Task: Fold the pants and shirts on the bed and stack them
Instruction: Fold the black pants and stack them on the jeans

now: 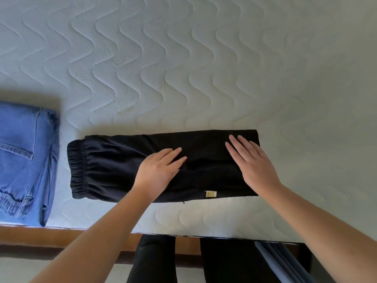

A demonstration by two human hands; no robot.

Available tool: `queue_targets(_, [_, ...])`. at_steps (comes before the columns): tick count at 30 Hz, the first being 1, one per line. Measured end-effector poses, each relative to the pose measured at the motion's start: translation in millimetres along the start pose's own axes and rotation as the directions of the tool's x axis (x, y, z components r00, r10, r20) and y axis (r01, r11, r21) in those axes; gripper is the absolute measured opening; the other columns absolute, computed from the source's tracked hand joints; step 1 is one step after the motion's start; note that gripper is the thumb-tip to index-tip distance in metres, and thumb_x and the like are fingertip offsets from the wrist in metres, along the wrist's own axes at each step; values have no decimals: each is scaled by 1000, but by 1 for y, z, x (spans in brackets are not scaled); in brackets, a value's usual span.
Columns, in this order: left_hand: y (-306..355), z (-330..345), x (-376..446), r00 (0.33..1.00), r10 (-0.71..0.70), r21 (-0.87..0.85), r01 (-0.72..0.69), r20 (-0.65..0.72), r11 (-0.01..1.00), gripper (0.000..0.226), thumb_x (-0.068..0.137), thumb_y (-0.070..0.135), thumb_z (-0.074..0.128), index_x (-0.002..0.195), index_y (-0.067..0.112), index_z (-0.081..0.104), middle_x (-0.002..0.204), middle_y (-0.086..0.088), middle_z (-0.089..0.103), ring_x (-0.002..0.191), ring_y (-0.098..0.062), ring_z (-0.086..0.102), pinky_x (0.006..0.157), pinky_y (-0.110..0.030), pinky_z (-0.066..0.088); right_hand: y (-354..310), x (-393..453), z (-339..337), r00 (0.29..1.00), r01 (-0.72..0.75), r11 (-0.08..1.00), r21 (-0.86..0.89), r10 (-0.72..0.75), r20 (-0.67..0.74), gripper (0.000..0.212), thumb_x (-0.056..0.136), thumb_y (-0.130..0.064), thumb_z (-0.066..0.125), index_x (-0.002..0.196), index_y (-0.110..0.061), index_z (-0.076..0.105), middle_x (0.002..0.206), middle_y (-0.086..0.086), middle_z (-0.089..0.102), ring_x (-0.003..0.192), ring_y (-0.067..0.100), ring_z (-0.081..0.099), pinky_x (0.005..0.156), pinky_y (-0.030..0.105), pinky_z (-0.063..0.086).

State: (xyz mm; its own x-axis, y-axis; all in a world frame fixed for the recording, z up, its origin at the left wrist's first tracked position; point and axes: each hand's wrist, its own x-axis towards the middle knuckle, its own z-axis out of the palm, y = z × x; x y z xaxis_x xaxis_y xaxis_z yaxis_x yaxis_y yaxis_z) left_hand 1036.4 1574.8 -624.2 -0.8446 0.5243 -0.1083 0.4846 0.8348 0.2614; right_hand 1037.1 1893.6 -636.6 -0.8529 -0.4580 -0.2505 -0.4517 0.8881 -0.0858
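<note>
Black pants (114, 168) lie folded into a long flat strip near the front edge of the bed, elastic waistband at the left and a small yellow tag near the front. My left hand (159, 170) rests flat on the middle of the pants with straight fingers. My right hand (251, 162) lies flat on the right end, fingers straight and slightly spread. Folded blue jeans (24, 160) sit at the left edge of the view, apart from the black pants.
The quilted white mattress (183, 68) stretches away behind the clothes. A wooden bed frame (61, 235) runs along the front edge. My dark-trousered legs (155, 260) stand against it, with grey cloth (279, 262) hanging at the lower right.
</note>
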Motion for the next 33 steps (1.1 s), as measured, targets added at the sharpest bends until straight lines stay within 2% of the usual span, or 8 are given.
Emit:
queue_targets(5, [10,26,-18,934,-100,89,73,343,993,57,99,45,48,152,30,33,160,-3,29,147,-25,28,119,-42,24,-26,-20,11,969,-147,989,12,141,201,79,84,5,50,155,-11,19,162,12,18,149,31,18,120,47,23])
queue_targets(9, [16,23,-23,959,-131,26,129,250,991,46,98,44,46,138,24,55,146,-6,51,134,-26,49,111,-42,38,-40,-23,6,938,-219,976,-12,214,274,69,89,-12,56,152,-6,28,159,15,25,148,31,22,121,47,21])
queue_targets(12, [14,17,-14,985,-149,-129,160,85,979,41,100,37,38,122,18,67,122,-3,65,113,-24,63,101,-39,47,-50,-15,-4,944,-304,952,44,294,149,53,95,-18,43,145,-2,41,153,18,36,144,32,32,118,47,27])
queue_targets(16, [2,15,21,967,-242,-148,229,-78,962,36,101,25,42,131,12,58,133,-7,58,126,-25,52,111,-39,34,-75,31,-11,963,-265,942,205,270,2,53,101,-24,28,151,-7,29,158,13,29,148,26,24,121,42,23])
queue_targets(19, [-1,25,44,943,-333,-56,333,5,941,54,104,31,37,154,12,27,161,-6,25,149,-24,22,121,-41,18,-97,74,-1,967,-239,942,235,253,-33,54,104,-28,28,153,-7,22,161,12,22,150,24,17,122,40,19])
queue_targets(22, [-1,49,41,918,-379,51,375,117,925,65,106,44,20,157,14,-6,164,-4,-10,152,-22,-5,124,-42,4,-100,92,20,966,-256,951,172,256,23,58,105,-38,22,155,-9,11,164,9,10,151,21,8,123,40,12])
queue_targets(28, [-5,71,28,909,-395,131,380,129,916,68,102,57,6,156,22,-15,164,-5,-16,152,-24,-7,123,-45,1,-30,68,43,990,-109,994,17,108,89,65,103,-52,13,157,-16,8,164,4,8,151,17,3,123,39,6])
queue_targets(33, [-5,68,31,911,-380,169,354,160,920,68,100,60,5,156,26,-11,165,-7,-13,152,-32,-5,122,-52,3,48,36,35,964,-224,974,-30,226,141,68,102,-55,7,156,-14,15,163,4,16,151,19,12,123,42,9])
